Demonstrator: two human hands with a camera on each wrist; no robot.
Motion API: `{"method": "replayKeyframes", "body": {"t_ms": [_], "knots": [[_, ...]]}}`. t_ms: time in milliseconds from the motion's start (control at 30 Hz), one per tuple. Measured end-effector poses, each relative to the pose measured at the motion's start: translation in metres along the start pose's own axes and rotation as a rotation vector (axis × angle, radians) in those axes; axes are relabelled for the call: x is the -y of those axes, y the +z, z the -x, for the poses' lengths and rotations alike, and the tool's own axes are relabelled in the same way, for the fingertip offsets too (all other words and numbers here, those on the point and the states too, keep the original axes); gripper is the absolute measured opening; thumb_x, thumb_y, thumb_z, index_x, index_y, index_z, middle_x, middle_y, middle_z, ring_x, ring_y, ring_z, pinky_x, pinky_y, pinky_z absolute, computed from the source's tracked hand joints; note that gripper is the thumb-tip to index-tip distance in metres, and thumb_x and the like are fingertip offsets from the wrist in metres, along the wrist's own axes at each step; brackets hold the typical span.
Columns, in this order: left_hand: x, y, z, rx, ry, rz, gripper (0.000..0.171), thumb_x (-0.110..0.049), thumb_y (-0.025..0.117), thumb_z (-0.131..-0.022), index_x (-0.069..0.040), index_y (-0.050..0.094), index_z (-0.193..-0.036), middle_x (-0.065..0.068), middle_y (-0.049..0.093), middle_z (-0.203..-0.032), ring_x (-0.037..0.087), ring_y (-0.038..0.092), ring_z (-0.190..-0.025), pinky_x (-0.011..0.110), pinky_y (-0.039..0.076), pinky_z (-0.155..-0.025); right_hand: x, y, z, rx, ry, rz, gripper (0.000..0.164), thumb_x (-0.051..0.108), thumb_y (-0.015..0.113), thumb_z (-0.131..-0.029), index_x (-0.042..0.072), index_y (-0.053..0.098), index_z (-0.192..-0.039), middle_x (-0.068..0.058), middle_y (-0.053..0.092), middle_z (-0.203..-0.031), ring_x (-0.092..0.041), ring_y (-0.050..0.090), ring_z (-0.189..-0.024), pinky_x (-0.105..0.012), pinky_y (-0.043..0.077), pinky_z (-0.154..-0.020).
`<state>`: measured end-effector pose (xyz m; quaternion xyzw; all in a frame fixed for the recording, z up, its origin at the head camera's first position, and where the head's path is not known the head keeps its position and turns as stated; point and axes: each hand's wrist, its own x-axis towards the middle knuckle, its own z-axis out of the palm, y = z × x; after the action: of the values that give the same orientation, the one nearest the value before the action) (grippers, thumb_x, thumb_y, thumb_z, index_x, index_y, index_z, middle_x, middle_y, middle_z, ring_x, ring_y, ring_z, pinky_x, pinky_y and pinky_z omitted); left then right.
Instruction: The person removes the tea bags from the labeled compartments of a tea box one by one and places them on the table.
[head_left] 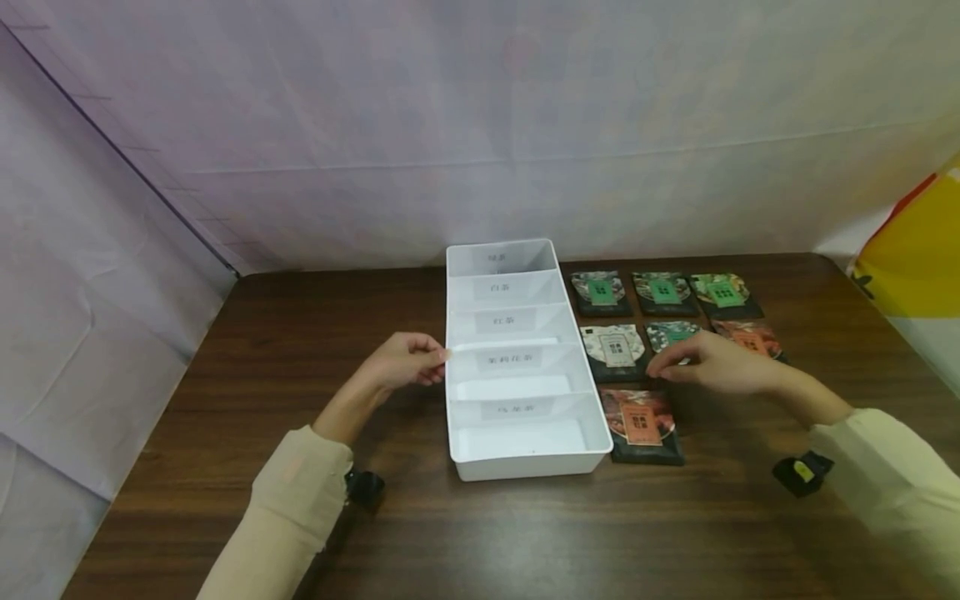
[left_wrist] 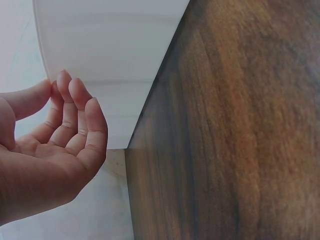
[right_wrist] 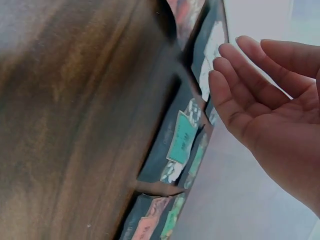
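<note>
A long white divided storage box [head_left: 531, 468] stands on the table, with labelled compartments in a row. My left hand [head_left: 405, 362] pinches its left rim between thumb and fingertips, which the left wrist view also shows. To the right of the box lie several dark flat packets. Nearest the front is a red-labelled packet [head_left: 643, 425], and behind it a white-labelled packet [head_left: 617, 350]. My right hand [head_left: 712, 362] hovers over the packets, fingers loosely bent and holding nothing. It partly covers a teal-labelled packet [head_left: 667, 332] and a red-labelled packet [head_left: 752, 337].
Green-labelled packets [head_left: 663, 292] make up the back row. The brown wooden table [head_left: 300, 308] extends on both sides and in front of the box. A pale curtain [head_left: 360, 150] hangs behind it, and a yellow cloth [head_left: 918, 250] hangs at the right.
</note>
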<state>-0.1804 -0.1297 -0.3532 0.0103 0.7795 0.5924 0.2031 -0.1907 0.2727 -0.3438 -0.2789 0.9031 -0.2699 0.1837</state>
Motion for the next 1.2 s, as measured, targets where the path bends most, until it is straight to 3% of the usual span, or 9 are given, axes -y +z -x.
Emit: {"method": "replayKeyframes", "body": {"t_ms": [233,633,1200], "knots": [[0.0,0.0,-0.001,0.0,-0.003,0.007,0.012,-0.003,0.053,-0.091,0.008,0.055,-0.089,0.005,0.057,-0.068,0.011,0.055,-0.06,0.033,0.051,-0.067,0.004,-0.01,0.0,-0.039,0.007,0.051,0.017,0.01,0.056,-0.09,0.006,0.067,-0.103,-0.008,0.065,-0.104,-0.026,0.058,-0.098,-0.035,0.048,-0.077],[-0.002,0.0,0.001,-0.003,-0.011,0.006,0.012,-0.004,0.054,-0.091,0.008,0.055,-0.089,0.004,0.056,-0.066,0.011,0.055,-0.06,0.034,0.05,-0.068,0.017,-0.024,-0.011,-0.043,0.066,-0.031,0.024,0.016,0.054,-0.093,0.003,0.063,-0.111,-0.015,0.062,-0.109,-0.028,0.059,-0.097,-0.046,0.048,-0.078],[-0.001,0.0,-0.001,0.006,-0.009,0.017,0.012,-0.003,0.054,-0.091,0.008,0.055,-0.088,0.005,0.057,-0.067,0.01,0.055,-0.059,0.029,0.05,-0.064,0.038,-0.045,-0.036,-0.032,0.025,-0.044,0.024,0.015,0.052,-0.094,0.003,0.062,-0.112,-0.017,0.058,-0.115,-0.032,0.056,-0.102,-0.047,0.047,-0.081]]}}
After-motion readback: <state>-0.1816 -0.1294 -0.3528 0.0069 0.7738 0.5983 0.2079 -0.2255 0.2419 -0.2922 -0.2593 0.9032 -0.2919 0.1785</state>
